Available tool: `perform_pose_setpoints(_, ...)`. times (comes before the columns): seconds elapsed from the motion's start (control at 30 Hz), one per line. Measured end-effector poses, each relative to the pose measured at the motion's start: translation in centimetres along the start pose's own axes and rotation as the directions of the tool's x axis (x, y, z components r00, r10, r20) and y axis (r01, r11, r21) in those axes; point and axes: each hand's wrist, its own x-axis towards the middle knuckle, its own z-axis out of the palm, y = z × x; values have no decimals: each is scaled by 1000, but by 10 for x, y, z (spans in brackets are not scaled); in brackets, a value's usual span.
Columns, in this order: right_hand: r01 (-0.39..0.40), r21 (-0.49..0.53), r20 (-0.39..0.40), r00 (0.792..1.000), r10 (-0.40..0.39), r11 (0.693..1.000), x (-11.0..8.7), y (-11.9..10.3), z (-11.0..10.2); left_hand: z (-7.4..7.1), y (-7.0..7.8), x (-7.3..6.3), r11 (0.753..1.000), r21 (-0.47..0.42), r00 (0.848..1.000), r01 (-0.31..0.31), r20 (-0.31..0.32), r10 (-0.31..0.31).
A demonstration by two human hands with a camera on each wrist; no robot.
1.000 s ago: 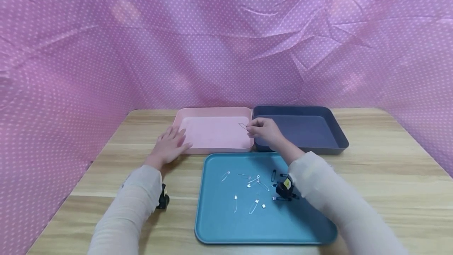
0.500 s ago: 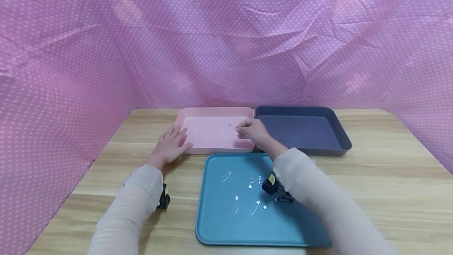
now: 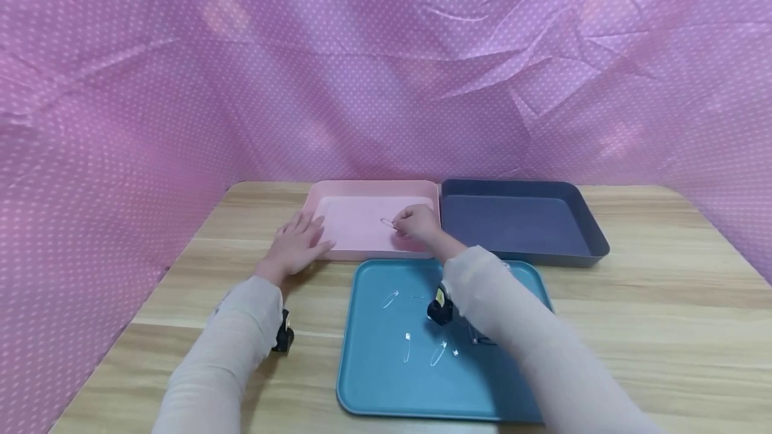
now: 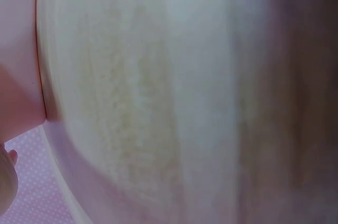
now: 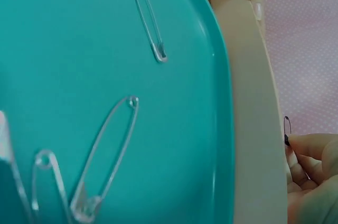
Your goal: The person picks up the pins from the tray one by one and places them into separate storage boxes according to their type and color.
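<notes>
My right hand (image 3: 417, 223) is above the right part of the pink tray (image 3: 346, 223), pinching a safety pin (image 3: 387, 222) between thumb and fingers. In the right wrist view that safety pin (image 5: 287, 138) looks dark, and its looped end points up. My left hand (image 3: 295, 246) rests at the pink tray's left front rim with its fingers spread. Several silver safety pins lie on the teal tray (image 3: 386, 380), among them one near its front (image 3: 439, 352). My right forearm covers part of that tray, where dark safety pins partly show.
A dark blue tray (image 3: 519, 223) stands right of the pink one on the wooden table (image 3: 651, 313). Pink dotted cloth (image 3: 386, 86) hangs behind and along the sides. Black wrist cameras sit under both sleeves; the right one (image 3: 440, 310) is over the teal tray.
My right hand has moved left with the safety pin, from the edge between the two back trays to over the pink tray. My left hand stays at the pink tray's rim.
</notes>
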Motion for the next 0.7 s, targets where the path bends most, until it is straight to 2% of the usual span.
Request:
perform_pose_setpoints(0.1, -22, -58, -25, 999, 20, 998, 4, 0, 3, -1, -1, 0, 1000, 8, 1000, -4, -2, 4)
perform_pose_setpoints(0.27, -56, -98, -41, 998, 52, 994, 9, 2, 8, 0, -1, 0, 1000, 8, 1000, -7, -1, 7)
perform_pose_setpoints(0.7, -171, -43, -65, 984, 168, 984, 23, 10, 22, 3, -2, 0, 1000, 14, 1000, 2, -14, -2)
